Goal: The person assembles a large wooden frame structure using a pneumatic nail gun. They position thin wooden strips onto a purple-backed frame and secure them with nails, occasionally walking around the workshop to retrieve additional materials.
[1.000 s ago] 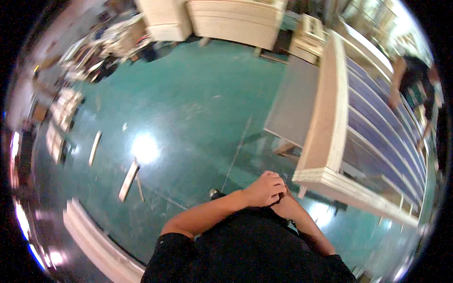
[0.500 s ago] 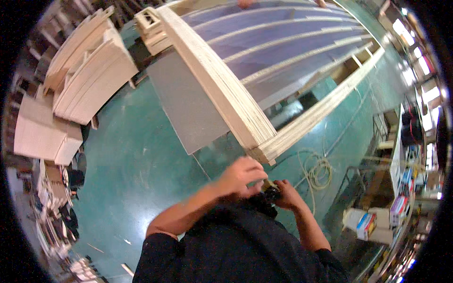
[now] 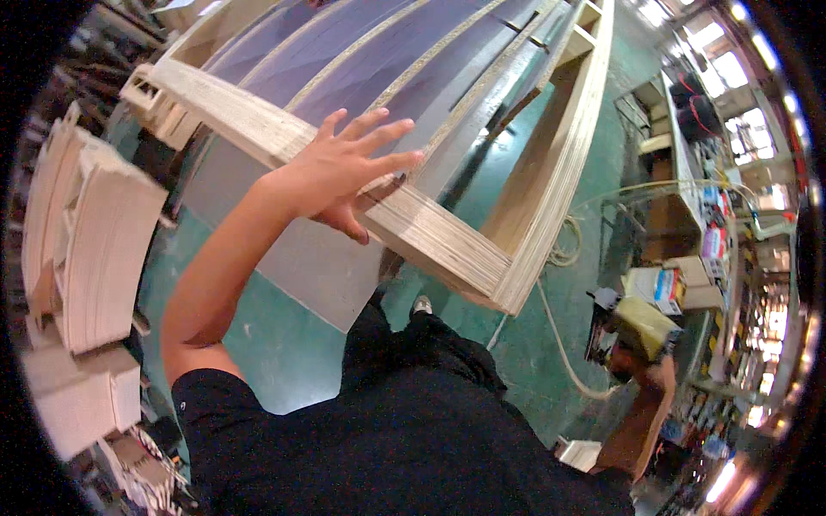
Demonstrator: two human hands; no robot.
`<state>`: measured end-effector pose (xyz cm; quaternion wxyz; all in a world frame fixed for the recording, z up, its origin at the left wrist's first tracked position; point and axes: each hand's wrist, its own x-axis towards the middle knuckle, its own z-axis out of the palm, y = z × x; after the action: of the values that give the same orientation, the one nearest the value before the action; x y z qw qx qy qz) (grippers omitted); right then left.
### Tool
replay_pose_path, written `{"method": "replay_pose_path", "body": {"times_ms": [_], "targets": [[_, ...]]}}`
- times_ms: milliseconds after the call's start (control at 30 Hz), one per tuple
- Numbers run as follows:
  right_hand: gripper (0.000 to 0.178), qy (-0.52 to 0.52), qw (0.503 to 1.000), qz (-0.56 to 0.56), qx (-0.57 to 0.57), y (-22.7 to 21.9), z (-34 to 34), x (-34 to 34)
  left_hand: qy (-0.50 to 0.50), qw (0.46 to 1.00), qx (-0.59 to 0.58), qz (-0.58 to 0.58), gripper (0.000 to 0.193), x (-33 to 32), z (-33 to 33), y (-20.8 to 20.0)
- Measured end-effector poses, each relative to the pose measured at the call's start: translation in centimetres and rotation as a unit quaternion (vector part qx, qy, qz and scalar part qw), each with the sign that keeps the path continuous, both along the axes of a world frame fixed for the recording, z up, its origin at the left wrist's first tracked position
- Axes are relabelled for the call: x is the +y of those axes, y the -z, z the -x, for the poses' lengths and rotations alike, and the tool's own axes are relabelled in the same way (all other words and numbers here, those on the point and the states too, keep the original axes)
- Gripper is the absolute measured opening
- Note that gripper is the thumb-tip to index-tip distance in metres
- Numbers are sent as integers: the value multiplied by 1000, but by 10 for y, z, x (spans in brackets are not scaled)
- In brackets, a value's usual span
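Note:
My left hand (image 3: 348,168), fingers spread wide, is over the near beam of a large wooden frame (image 3: 439,236); whether the palm touches it I cannot tell. Off to my right side, my right hand (image 3: 626,359) grips a yellow-and-black air nail gun (image 3: 641,327), raised away from the frame. A pale air hose (image 3: 564,357) loops across the floor toward it. Inside the frame, curved wooden ribs (image 3: 348,60) lie over bluish-grey sheeting (image 3: 379,86).
Stacks of curved plywood parts (image 3: 107,241) stand at the left. A grey board (image 3: 318,258) lies beneath the near beam. On the right is a long bench with cardboard boxes (image 3: 658,288). My shoe (image 3: 422,305) is on the green floor close to the frame.
My hands have parted: the left has reached forward to the beam with fingers spread, and the right has swung out to the right with the nail gun. My view has shifted too.

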<state>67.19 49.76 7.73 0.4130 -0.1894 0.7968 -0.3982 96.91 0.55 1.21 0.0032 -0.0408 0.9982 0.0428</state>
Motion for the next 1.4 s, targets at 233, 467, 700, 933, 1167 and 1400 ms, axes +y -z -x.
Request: {"method": "replay_pose_path", "body": {"times_ms": [233, 467, 700, 933, 1167, 1400], "targets": [[74, -303, 952, 17, 51, -91, -63, -179, 120, 989, 38, -74, 108, -31, 18, 26], [57, -318, 935, -120, 101, -67, -117, -308, 125, 980, 66, -139, 106, -38, 18, 37], [54, -345, 932, -54, 96, -32, -119, -339, 126, 976, 71, -165, 97, -42, 18, 40], [71, -333, 931, -140, 55, -26, -118, -352, 124, 973, 94, -173, 87, -45, 14, 34], [46, -328, 926, -140, 125, -26, -117, -350, 110, 975, 56, -187, 91, -46, 16, 34], [42, -350, 924, -114, 105, -30, -120, -355, 114, 974, 81, -179, 92, -45, 17, 37]]}}
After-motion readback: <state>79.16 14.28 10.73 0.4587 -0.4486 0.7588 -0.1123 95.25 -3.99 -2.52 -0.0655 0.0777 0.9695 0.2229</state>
